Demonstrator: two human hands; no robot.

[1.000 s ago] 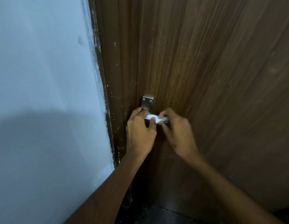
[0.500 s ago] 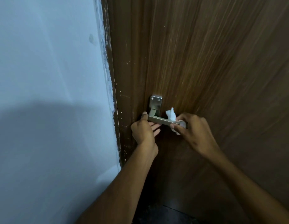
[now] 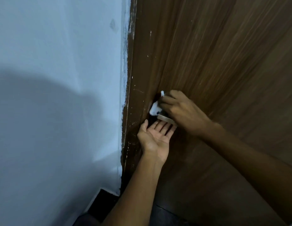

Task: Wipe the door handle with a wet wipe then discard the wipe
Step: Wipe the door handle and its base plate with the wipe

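Note:
A metal lever door handle sticks out from the brown wooden door. My right hand is closed on a crumpled white wet wipe and presses it against the handle's base plate, which is hidden behind the wipe and fingers. My left hand lies palm up just under the lever, fingers spread, its fingertips touching the lever's underside.
A pale blue wall fills the left side and meets the scuffed brown door frame. A dark skirting and dark floor show at the bottom.
My right hand has carried the wipe from the lever's outer end up to the base plate. My left hand has turned palm up and opened under the lever. The view has shifted left.

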